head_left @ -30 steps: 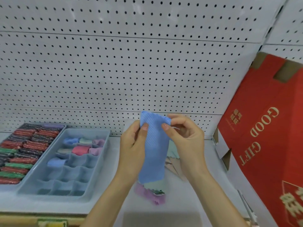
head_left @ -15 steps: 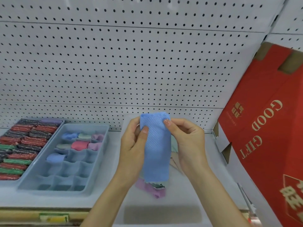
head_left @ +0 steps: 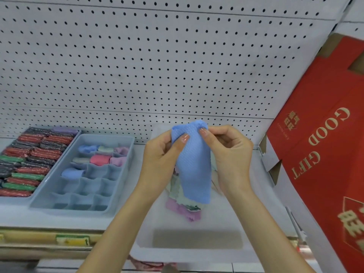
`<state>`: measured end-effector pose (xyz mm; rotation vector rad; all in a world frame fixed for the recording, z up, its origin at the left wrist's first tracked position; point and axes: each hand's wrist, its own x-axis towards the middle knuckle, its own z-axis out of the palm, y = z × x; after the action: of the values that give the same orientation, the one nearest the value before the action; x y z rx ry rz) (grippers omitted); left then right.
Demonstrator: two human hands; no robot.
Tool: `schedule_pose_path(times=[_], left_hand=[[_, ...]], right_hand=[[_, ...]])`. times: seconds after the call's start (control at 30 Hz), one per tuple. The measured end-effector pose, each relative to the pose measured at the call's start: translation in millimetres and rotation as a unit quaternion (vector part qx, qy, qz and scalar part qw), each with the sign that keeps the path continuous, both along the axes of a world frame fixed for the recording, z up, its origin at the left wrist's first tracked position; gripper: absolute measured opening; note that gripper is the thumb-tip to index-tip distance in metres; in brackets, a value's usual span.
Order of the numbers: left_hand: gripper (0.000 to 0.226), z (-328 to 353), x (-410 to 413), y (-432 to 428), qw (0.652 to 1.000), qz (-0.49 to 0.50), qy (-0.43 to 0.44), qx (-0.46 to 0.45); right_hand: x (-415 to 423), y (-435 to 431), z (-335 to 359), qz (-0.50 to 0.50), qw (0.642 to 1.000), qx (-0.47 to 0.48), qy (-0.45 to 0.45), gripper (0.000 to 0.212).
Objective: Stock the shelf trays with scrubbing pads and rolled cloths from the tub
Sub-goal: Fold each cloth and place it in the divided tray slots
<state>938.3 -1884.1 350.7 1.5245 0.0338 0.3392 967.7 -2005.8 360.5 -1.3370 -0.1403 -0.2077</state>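
At frame centre the left hand (head_left: 161,160) and right hand (head_left: 230,154) pinch the top of a blue cloth (head_left: 194,166), which hangs above the white tub (head_left: 197,253) (loose cloths (head_left: 183,210) lie inside). At lower left, the divided tray (head_left: 86,186) has bare cells near its front edge. A red box (head_left: 325,154) crowds the right side. The white shelf (head_left: 19,215) is backed by pegboard (head_left: 157,66). The cloth's top was flatter half a second ago and is bunched now.

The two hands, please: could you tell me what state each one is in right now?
Left hand: closed, pinching the top edge of the blue cloth.
Right hand: closed, pinching the top edge of the same cloth.
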Motion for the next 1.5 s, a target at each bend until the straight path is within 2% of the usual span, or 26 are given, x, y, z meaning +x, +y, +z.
schedule_pose_path(times=[0.23, 0.3, 0.37, 0.43, 0.5, 0.67, 0.8, 0.93, 1.07, 1.17, 1.23, 1.33, 1.37, 1.43, 1.5], left_hand=[[0.02, 5.7, 0.3, 6.1, 1.0, -0.013, -0.001, 0.02], [0.012, 8.0, 1.7, 7.2, 1.0, -0.015, 0.001, 0.0], [0.012, 14.5, 3.0, 7.4, 1.0, -0.011, 0.007, -0.014], [0.014, 20.9, 6.1, 8.0, 0.999, -0.015, 0.008, -0.027], [0.016, 26.9, 8.7, 7.7, 0.998, -0.032, 0.011, -0.056], [0.02, 36.1, 13.6, 2.4, 0.992, -0.052, 0.02, -0.11], [0.023, 39.9, 15.1, -2.6, 0.99, -0.047, 0.015, -0.133], [0.029, 45.0, 14.7, -10.8, 0.981, -0.058, 0.02, -0.183], [0.033, 51.3, 15.1, -12.9, 0.977, -0.07, 0.027, -0.199], [0.036, 55.1, 19.6, -6.4, 0.972, -0.088, 0.029, -0.214], [0.044, 46.4, 28.0, 2.9, 0.97, -0.094, 0.065, -0.216], [0.072, 16.9, 26.8, 6.3, 0.955, -0.129, 0.209, -0.167], [0.074, 2.4, 20.9, 3.9, 0.948, -0.13, 0.249, -0.152], [0.051, -19.7, 3.8, -4.6, 0.944, -0.121, 0.287, -0.107], [0.027, -33.0, -9.9, -10.9, 0.957, -0.107, 0.266, -0.045]], right_hand=[[4.1, -4.3, -5.5, 0.029, 1.0, -0.01, -0.007, 0.013], [8.8, -10.4, -7.0, 0.095, 0.994, -0.029, 0.052, 0.021], [13.5, -20.1, -9.3, 0.203, 0.97, -0.075, 0.113, 0.029], [13.6, -27.5, -12.3, 0.291, 0.94, -0.121, 0.131, 0.035], [10.1, -28.3, -14.6, 0.311, 0.933, -0.14, 0.112, 0.032], [7.0, -15.5, -22.3, 0.229, 0.959, -0.165, 0.025, 0.043], [1.9, -8.6, -27.6, 0.172, 0.976, -0.13, -0.008, 0.048], [-5.7, -1.8, -31.9, 0.107, 0.981, -0.149, -0.055, 0.042], [-2.8, -6.8, -33.6, 0.158, 0.979, -0.121, -0.04, 0.056], [0.8, -19.3, -26.4, 0.22, 0.963, -0.148, -0.055, 0.03], [4.2, -20.2, -22.5, 0.228, 0.957, -0.173, -0.045, 0.042], [10.6, -12.4, -26.9, 0.154, 0.978, -0.14, -0.01, 0.057], [14.2, -10.2, -30.8, 0.126, 0.983, -0.133, 0.011, 0.058], [20.0, -8.4, -39.0, 0.072, 0.987, -0.142, 0.035, 0.05], [22.6, -8.1, -47.5, 0.04, 0.984, -0.167, 0.041, 0.045]])
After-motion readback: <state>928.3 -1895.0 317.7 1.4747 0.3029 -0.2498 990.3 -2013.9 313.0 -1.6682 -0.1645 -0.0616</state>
